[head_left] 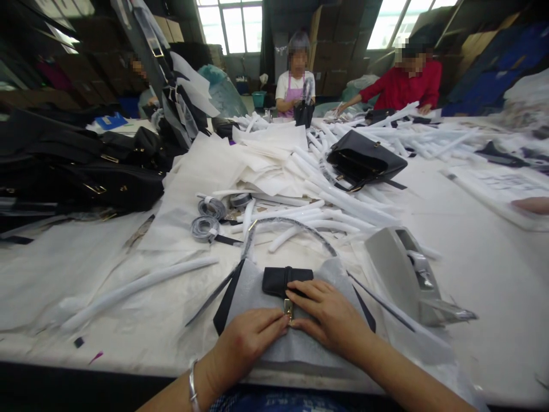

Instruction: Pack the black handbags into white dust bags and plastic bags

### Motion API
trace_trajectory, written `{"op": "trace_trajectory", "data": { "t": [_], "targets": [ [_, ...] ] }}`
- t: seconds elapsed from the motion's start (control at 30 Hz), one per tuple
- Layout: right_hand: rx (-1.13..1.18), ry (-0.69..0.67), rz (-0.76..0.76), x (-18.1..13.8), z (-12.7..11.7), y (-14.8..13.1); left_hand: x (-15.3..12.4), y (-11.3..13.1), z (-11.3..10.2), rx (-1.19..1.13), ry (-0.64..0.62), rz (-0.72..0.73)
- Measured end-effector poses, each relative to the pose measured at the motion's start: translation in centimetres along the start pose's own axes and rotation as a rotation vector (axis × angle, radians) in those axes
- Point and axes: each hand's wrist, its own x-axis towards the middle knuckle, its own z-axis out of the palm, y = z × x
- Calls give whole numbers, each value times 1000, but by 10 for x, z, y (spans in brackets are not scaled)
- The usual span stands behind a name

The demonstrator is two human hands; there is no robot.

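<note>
A black handbag (369, 309) lies in front of me, most of its front covered by a grey-white wrapping sheet (253, 300). Its wrapped handle (291, 220) arches away from me. Over the sheet rests a small black flap (274, 281) with a gold clasp (288, 309) below it. My left hand (253, 337) has its fingers pressed together at the clasp's lower left side. From the right, my right hand (328, 315) lays its fingertips across the flap and strap, its thumb at the clasp's lower end. The fingertips partly cover the clasp.
Right of the bag stands a grey tape dispenser (398, 274). Beyond lie coiled grey strips (206, 228), white foam tubes (343, 200), paper sheets (214, 166) and an open black bag (364, 160). Black bags (86, 166) pile up at left. Co-workers (295, 86) are across the table.
</note>
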Motion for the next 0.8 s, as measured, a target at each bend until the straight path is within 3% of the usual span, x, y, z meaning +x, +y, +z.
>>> {"op": "trace_trajectory", "data": {
  "t": [0.2,0.4,0.6,0.8],
  "targets": [
    [2,34,6,-5,5,2,3,6,7,-65,14,-106],
    [1,61,-4,-9,9,5,15,6,2,-332,-89,-565],
    [19,88,-21,-13,14,11,32,2,0,-405,-194,-789],
    [8,143,-64,-15,18,16,46,1,-2,-396,-226,-853]
  ]
}}
